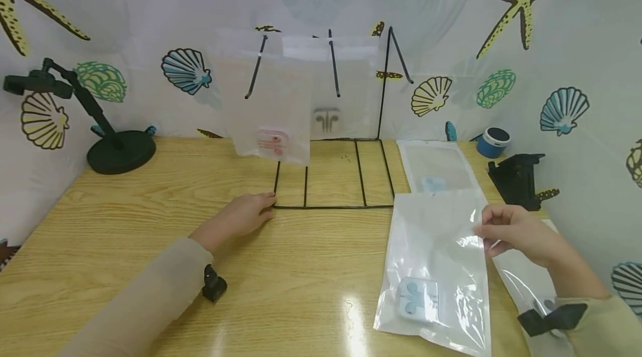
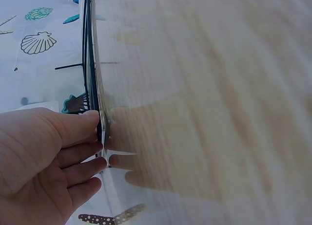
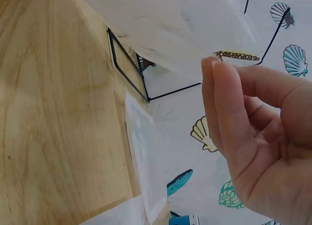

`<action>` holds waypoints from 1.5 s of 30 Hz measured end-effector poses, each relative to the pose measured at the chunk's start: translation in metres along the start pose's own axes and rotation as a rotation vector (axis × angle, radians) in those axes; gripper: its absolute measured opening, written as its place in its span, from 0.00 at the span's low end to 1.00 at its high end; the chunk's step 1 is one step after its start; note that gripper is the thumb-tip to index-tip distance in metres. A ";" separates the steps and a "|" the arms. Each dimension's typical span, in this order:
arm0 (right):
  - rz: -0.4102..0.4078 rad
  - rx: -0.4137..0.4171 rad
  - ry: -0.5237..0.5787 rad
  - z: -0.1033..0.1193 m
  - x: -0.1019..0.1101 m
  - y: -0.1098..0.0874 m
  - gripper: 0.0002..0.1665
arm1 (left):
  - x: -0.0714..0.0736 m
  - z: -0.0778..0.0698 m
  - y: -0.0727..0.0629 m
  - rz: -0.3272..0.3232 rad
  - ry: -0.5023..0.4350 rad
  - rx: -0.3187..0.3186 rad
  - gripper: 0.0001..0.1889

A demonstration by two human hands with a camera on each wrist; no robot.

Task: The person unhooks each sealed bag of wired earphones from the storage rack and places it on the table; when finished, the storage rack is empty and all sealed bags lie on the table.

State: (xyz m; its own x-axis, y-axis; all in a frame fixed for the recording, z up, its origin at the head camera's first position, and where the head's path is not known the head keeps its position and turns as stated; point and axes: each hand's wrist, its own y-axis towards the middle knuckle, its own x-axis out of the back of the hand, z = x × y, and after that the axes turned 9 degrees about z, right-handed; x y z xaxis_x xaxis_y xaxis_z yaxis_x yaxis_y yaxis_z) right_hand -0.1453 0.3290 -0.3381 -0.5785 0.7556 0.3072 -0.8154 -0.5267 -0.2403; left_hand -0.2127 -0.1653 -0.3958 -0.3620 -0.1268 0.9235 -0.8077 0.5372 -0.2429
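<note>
The right hand pinches the right long side of a clear plastic bag between the thumb and the fingers. This bag is over the right part of the worktop, between the wire rack and the person. I cannot tell whether its lower end touches the wood. A small earphone packet sits inside, near the bag's end closer to the person.

From the right hand, the bag extends to the left; its long axis runs roughly from the worktop's back edge toward the person. The right hand is clearly the nearer one. The left hand is well apart from the bag, and its thumb and fingertips hold the front left corner of the black wire rack.

The relation that matters, in my judgement, is between the bag and the right hook: this hook is higher, farther toward the back edge, and a little to the left of the bag. The left hook and the middle hook each carry a bag.
</note>
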 end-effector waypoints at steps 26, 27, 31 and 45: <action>0.045 -0.407 -0.258 -0.035 0.004 0.031 0.10 | -0.001 0.003 0.001 0.007 0.011 -0.002 0.23; 0.045 -0.415 -0.266 -0.036 0.004 0.032 0.10 | -0.001 0.003 0.001 0.006 0.012 -0.005 0.23; 0.058 -0.424 -0.285 -0.036 0.003 0.034 0.11 | -0.002 0.003 0.001 0.001 0.012 -0.005 0.23; 0.094 -0.487 -0.426 -0.034 0.008 0.037 0.10 | -0.002 0.003 0.001 -0.002 -0.005 -0.005 0.23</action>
State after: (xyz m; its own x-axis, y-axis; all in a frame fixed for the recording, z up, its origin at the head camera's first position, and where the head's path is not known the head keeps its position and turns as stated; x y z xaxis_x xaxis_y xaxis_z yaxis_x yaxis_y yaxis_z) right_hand -0.1796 0.3291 -0.3756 -0.6855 0.4418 0.5787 -0.7168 -0.2700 -0.6429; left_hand -0.2140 -0.1668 -0.3985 -0.3633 -0.1321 0.9223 -0.8058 0.5415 -0.2398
